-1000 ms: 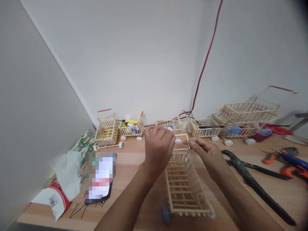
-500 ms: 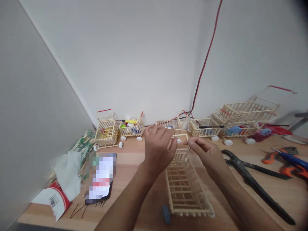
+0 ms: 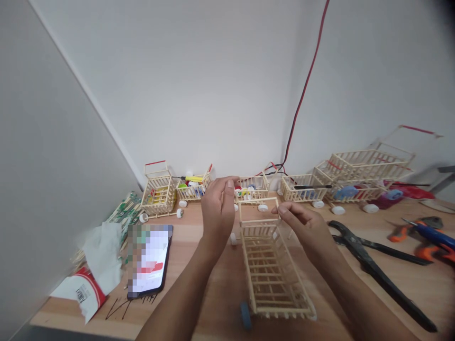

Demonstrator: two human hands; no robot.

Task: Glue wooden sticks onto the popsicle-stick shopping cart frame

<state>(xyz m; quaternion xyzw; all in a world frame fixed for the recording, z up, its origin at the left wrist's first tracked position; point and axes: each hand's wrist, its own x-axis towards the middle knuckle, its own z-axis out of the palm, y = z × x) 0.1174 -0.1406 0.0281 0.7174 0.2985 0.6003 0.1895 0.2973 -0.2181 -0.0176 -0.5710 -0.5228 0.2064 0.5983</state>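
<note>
A miniature shopping cart [image 3: 272, 272] built from pale wooden sticks stands on the wooden table [image 3: 209, 265] in front of me, with a blue wheel [image 3: 245, 315] at its near corner. My right hand [image 3: 302, 227] pinches the top of the cart's raised stick handle [image 3: 258, 201] at its right upright. My left hand [image 3: 217, 210] is raised left of the handle with its fingers curled together, not touching the cart. Nothing shows in it. A loose white wheel [image 3: 233, 238] lies just below it, beside the cart.
Several finished stick carts [image 3: 158, 194] with coloured caps line the back wall, and more are stacked at right. A phone [image 3: 149, 260] with a pixelated screen, a crumpled tissue [image 3: 103, 251] and black-handled pliers [image 3: 366, 265] lie nearby. A red-and-black cable [image 3: 305, 90] runs up the wall.
My left hand has let go of the handle and moved left, uncovering the back cart with its coloured caps. My right hand stays on the handle.
</note>
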